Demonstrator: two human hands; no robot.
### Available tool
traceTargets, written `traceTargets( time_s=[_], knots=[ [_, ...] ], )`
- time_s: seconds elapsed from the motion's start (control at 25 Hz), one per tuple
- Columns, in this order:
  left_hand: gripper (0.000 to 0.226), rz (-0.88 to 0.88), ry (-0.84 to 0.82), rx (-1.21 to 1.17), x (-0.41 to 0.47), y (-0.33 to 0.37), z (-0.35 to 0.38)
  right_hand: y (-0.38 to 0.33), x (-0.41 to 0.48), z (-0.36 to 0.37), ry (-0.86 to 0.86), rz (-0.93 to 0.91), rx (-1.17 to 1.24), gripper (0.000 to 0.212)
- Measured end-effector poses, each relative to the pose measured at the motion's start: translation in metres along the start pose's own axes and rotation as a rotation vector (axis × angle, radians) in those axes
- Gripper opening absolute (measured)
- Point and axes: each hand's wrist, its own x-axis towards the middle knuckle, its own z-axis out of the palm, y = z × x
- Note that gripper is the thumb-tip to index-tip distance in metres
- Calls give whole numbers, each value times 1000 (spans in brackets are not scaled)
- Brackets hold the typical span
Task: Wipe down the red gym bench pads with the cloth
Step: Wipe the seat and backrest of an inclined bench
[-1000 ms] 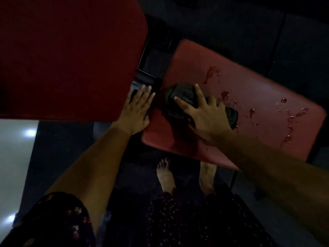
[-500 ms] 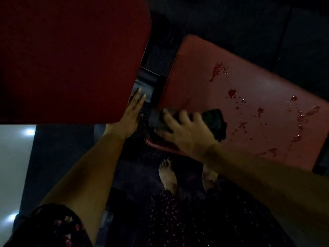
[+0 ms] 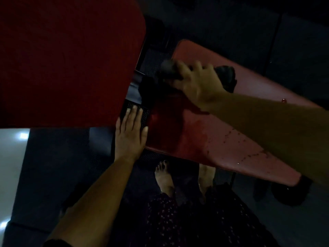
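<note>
Right hand [image 3: 199, 82] is down on the dark cloth [image 3: 227, 77], up at the far corner of the red seat pad [image 3: 222, 148], close to the gap beside the back pad [image 3: 67, 59]. The fingers [image 3: 179, 68] are spread and bent over the bunched fabric, clutching it against the vinyl. It's blurred, but the curl is plain enough. The cloth sits under the palm and spills out both ways: a rounded lump pokes past the fingertips toward the gap, and a darker fold sticks out on the far side of the hand. Left hand [image 3: 130, 132] lies flat, fingers straight and close together, holding nothing. It is slotted between the two pads, thumb side right against the seat pad's near corner and fingertips over the dark perforated frame [image 3: 145, 111] in the gap. On the seat pad there's a damp, darker patch near that corner, thin streaks across the nearer stretch, and a single droplet [image 3: 283, 100] just beyond the right forearm. Bare feet [image 3: 164, 177] stand on the dark floor below the pad's near edge.
</note>
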Motion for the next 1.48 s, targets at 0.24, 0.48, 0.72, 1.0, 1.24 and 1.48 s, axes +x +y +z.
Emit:
traceTargets(
  time_s=[0.24,0.48,0.72,1.0,1.24,1.48],
  knots=[
    [69,-45,-34,-80,-2,42,10,-30,-23,12,-9,-140,18,65],
    [58,229,126,22,30,59,15,80,34,21,-66,375,89,61],
    [61,159,-16,5,44,59,13,15,-7,22,-57,107,123,72],
    [55,164,59,-180,42,58,12,77,24,21,-91,310,118,68],
    [54,67,71,-261,39,53,9,-40,-66,30,-161,120,270,69],
    [54,139,-21,-153,33,38,4,-4,-67,32,-203,-4,78,76]
  ],
)
